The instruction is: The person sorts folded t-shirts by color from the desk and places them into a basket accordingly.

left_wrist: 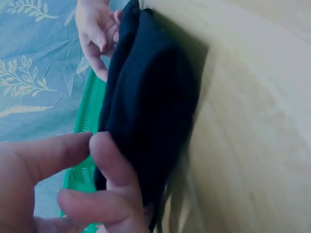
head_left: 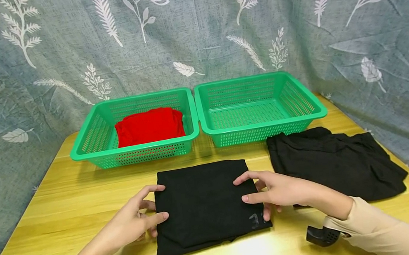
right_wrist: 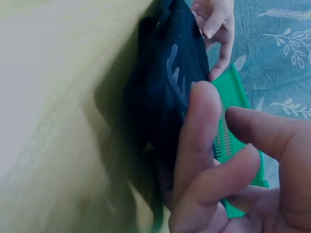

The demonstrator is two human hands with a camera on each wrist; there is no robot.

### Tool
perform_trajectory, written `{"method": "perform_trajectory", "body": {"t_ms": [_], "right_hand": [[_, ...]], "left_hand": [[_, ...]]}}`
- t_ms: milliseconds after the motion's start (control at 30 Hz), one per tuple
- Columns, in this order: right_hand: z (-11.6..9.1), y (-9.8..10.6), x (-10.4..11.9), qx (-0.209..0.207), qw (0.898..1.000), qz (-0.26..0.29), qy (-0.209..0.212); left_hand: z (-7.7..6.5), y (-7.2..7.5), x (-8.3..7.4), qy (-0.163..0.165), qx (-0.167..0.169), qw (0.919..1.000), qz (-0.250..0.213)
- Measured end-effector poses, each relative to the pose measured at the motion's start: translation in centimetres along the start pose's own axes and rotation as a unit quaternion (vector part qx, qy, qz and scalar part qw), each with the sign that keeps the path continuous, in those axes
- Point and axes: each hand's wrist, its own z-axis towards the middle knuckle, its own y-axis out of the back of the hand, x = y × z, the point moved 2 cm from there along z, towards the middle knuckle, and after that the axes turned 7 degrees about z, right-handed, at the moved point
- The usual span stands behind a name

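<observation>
A folded black garment (head_left: 205, 206) with a small grey print near one corner lies between the two hands, above the front of the table. My left hand (head_left: 142, 215) grips its left edge, thumb and forefinger on top, other fingers at the side and partly hidden. On the opposite edge my right hand (head_left: 271, 189) holds it the same way. Both wrist views show the garment (left_wrist: 146, 97) from the side, with a shadow under it on the wood; the print (right_wrist: 176, 73) shows in the right wrist view.
Two green plastic baskets stand side by side at the back. Inside the left basket (head_left: 136, 150) is a folded red cloth (head_left: 150, 127); the right basket (head_left: 264, 126) holds nothing visible. A loosely laid black garment (head_left: 337, 163) is on the wooden table (head_left: 84, 190) at the right. Behind hangs a patterned curtain (head_left: 194, 33).
</observation>
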Motion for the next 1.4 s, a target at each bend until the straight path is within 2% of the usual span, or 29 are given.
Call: {"method": "perform_trajectory", "body": {"t_ms": [333, 567, 800, 967, 1233, 1400], "right_hand": [[1.1, -0.1, 0.1, 0.000, 1.000, 0.024, 0.004], [2.0, -0.3, 0.2, 0.004, 0.999, 0.046, 0.013], [3.0, -0.7, 0.4, 0.009, 0.998, 0.054, 0.025], [3.2, -0.7, 0.2, 0.010, 0.998, 0.056, 0.026], [2.9, -0.4, 0.2, 0.003, 0.998, 0.051, 0.037], [2.7, -0.2, 0.4, -0.003, 0.998, 0.043, 0.037]], "left_hand": [[0.9, -0.5, -0.3, 0.008, 0.007, 0.9986, -0.051], [1.4, -0.6, -0.1, 0.006, 0.004, 0.9987, -0.050], [2.2, -0.8, -0.2, 0.007, -0.004, 0.9996, -0.027], [2.6, -1.0, -0.1, 0.002, 0.003, 0.9990, -0.044], [2.5, -1.0, 0.0, -0.009, 0.014, 0.9955, -0.094], [2.2, -0.8, -0.3, 0.003, 0.008, 0.9964, -0.084]]}}
